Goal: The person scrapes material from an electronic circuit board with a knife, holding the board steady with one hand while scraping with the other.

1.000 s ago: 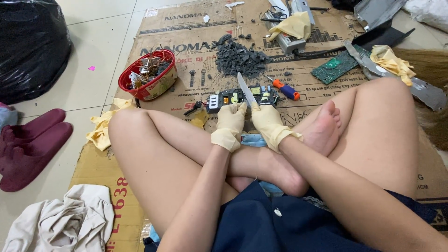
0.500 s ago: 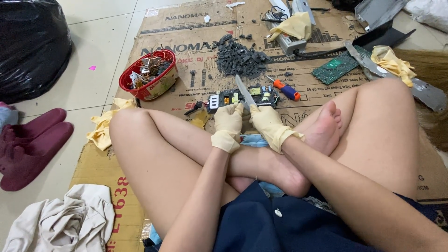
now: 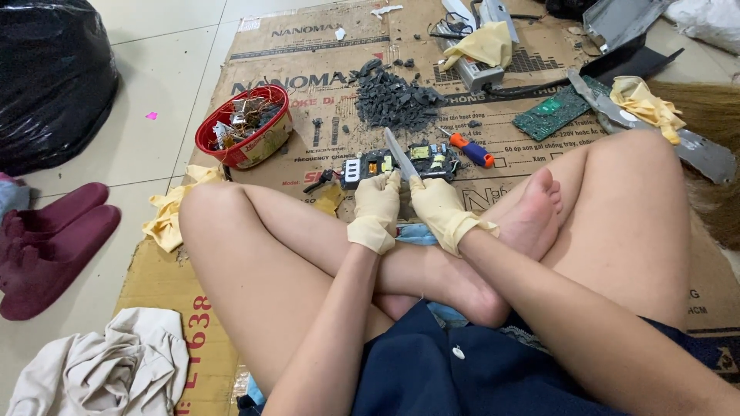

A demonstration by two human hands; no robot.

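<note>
Knife blade (image 3: 397, 152) tipped slightly lower than before | right hand (image 3: 438, 209) clamped on knife handle | left hand (image 3: 378, 206) closed, pinning circuit board (image 3: 401, 164) just ahead.

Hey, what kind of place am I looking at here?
Probably an informal floor workspace for taking apart old electronics: flattened cardboard laid over tiles, a circuit board at the gloved hands, a pile of dark broken parts and a red bowl of scrap.

Red bowl (image 3: 245, 127) – slippers (image 3: 48, 246) – black bag (image 3: 54, 77)
</note>
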